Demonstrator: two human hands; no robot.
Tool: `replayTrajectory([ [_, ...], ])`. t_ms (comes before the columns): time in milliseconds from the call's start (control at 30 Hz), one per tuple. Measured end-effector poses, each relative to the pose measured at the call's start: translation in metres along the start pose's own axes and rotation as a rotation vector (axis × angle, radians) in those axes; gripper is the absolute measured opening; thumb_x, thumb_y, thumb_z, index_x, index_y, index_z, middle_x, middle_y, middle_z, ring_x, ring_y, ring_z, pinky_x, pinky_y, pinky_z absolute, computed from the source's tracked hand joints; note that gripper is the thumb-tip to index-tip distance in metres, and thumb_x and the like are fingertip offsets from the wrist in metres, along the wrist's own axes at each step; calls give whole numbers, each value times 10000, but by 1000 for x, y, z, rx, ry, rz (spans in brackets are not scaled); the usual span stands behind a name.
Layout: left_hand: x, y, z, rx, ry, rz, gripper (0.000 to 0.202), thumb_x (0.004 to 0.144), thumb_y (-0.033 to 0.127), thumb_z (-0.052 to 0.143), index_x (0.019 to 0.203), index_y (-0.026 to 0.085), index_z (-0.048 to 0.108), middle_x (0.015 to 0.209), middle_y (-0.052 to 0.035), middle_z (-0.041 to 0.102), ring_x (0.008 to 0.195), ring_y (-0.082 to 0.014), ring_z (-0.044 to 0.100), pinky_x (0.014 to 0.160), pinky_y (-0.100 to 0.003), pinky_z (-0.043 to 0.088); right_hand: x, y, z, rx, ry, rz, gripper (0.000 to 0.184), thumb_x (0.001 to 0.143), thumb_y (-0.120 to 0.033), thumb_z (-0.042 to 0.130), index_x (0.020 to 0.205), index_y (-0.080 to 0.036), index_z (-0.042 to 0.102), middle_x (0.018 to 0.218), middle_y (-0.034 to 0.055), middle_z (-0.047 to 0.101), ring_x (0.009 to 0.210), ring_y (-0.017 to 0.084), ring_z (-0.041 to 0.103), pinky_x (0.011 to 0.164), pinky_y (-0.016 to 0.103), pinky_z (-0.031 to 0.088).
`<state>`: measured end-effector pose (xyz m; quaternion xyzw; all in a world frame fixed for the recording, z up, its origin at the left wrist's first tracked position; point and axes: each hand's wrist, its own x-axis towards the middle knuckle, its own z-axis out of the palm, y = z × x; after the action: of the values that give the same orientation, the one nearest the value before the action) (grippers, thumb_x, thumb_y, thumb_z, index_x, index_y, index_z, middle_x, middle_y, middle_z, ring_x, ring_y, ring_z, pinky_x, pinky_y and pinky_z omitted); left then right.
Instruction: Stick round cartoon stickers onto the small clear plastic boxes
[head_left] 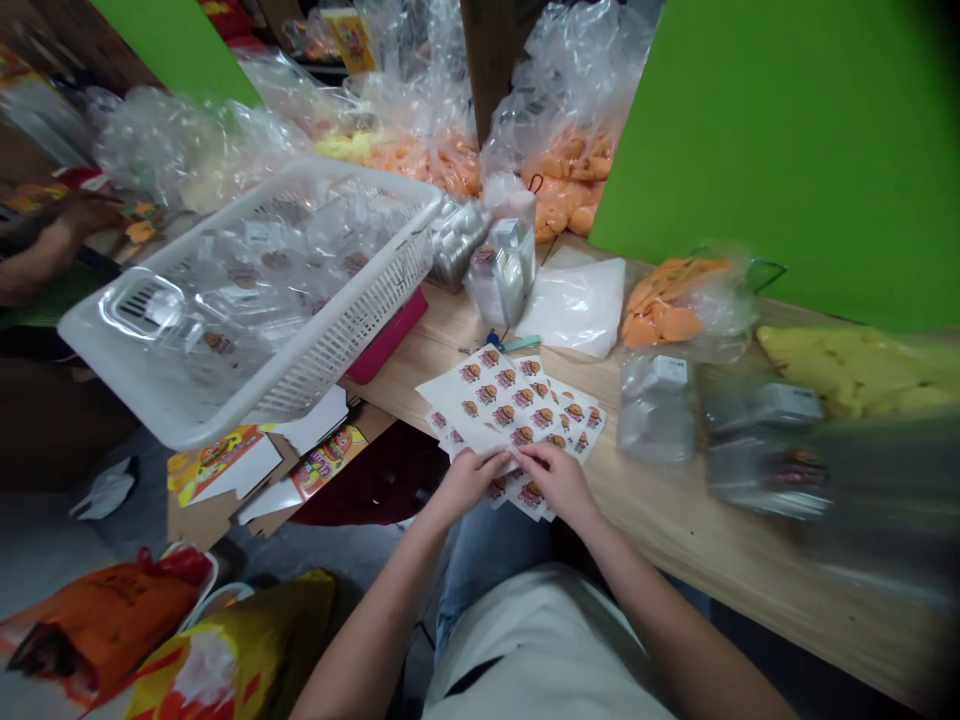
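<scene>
Several white sticker sheets (502,395) printed with small burger characters lie fanned over one another at the table's near edge. My left hand (472,482) pinches the lower edge of the top sheet, thumb and forefinger together. Right beside it my right hand (556,480) also pinches that sheet, and the fingertips of both hands nearly meet. Whether a sticker is being lifted there is too small to tell. Just beyond the sheets lies a teal-handled tool (523,343) with a small dark blue item by it.
A white plastic basket (300,370) of clear boxes stands at the left. Stacked clear boxes (499,270), a white plastic sheet (574,305), bagged orange pieces (664,315) and more clear containers (656,410) line the table. Another person's hand (82,215) is at far left.
</scene>
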<state>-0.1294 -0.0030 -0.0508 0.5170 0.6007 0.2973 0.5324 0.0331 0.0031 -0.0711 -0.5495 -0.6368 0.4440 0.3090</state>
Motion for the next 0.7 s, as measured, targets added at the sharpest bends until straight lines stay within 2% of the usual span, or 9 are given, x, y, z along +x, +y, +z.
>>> replayTrajectory([
  [167,0,3,-3,-78,-7,-36,307,763,379,553,946,174,689,1038,-42,673,1000,-231,590,940,-344,406,5,6,-3,22,-7,50,256,845,-352,437,841,-210,650,767,24,659,735,176,597,692,314,472],
  [300,0,2,-3,-49,-2,-57,334,773,403,532,937,158,690,999,-49,684,962,-223,604,899,-332,434,3,4,1,-18,13,-49,235,804,-374,513,915,-202,627,840,37,642,747,168,582,683,293,466],
  [400,1,0,-2,50,2,-15,340,784,405,509,911,147,690,989,-52,686,949,-216,604,900,-323,428,2,2,3,-94,1,-133,204,818,-339,500,856,-202,647,836,46,644,788,174,579,729,300,452],
  [500,2,-2,-3,126,-1,68,308,780,379,509,899,160,689,1007,-47,680,966,-214,590,929,-321,403,6,4,0,-46,-81,-98,213,832,-305,476,869,-223,669,872,31,669,845,171,591,781,299,444],
  [600,1,-3,-7,81,-21,68,299,770,386,522,881,165,690,968,-40,686,940,-210,591,899,-315,419,12,8,-5,-3,-138,-12,230,828,-328,471,829,-231,680,780,8,668,753,166,601,680,279,464],
  [700,-2,-4,-11,-25,-31,-39,336,739,435,556,826,139,688,856,-52,687,820,-199,607,789,-305,461,16,11,-6,-2,-124,24,260,829,-359,458,772,-221,670,678,2,640,647,161,589,564,258,454],
])
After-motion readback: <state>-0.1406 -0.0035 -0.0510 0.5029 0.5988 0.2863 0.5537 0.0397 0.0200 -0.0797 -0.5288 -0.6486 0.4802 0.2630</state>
